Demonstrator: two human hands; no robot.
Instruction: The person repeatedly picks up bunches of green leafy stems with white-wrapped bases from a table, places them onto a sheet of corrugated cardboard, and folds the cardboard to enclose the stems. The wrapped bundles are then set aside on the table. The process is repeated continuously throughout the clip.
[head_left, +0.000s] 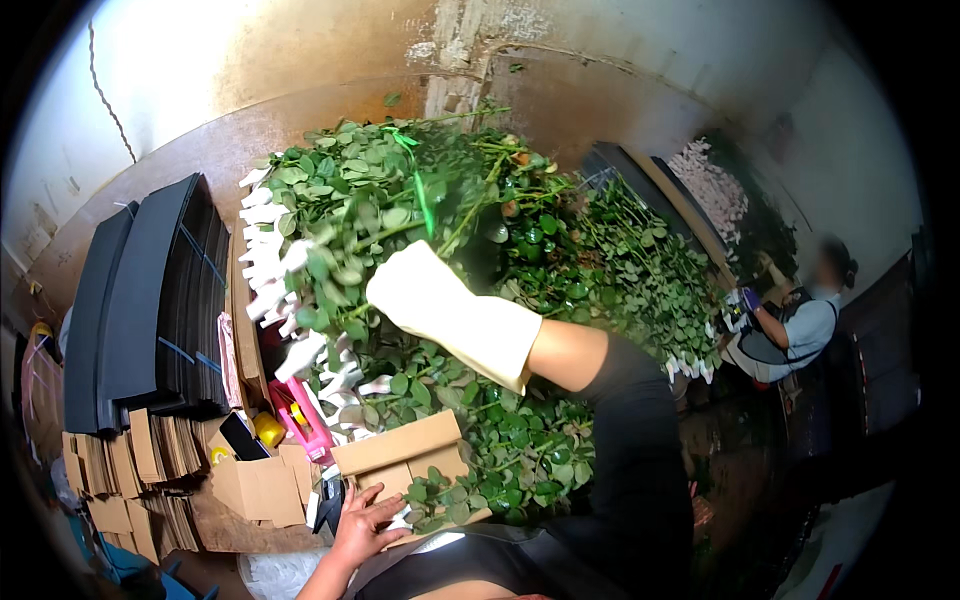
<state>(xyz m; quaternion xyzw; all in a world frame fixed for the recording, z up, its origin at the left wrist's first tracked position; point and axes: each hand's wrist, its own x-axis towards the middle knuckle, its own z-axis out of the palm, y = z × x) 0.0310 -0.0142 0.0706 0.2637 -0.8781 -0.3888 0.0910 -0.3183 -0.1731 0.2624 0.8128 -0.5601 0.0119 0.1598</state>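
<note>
My left hand (369, 520) is bare, its fingers spread on an opened cardboard wrap (401, 448) near my body. Leafy stems, likely roses (450, 501), lie in that wrap, with something white at their left end. In a pale rubber glove, my right hand (401, 289) reaches over the large heap of leafy stems (420, 360). It touches or grips stems there; the glove hides the fingers, so its hold is unclear. White sleeves (262, 232) cover the flower ends along the heap's left side. A green tie (422, 199) lies across the upper stems.
Dark boards (150, 300) stand stacked at the left, above folded cardboard pieces (157, 450). A pink tape dispenser (304, 420) and yellow tape roll (268, 429) lie beside the heap. At the right, a co-worker (795, 330) stands near more stems and a dark partition (652, 187).
</note>
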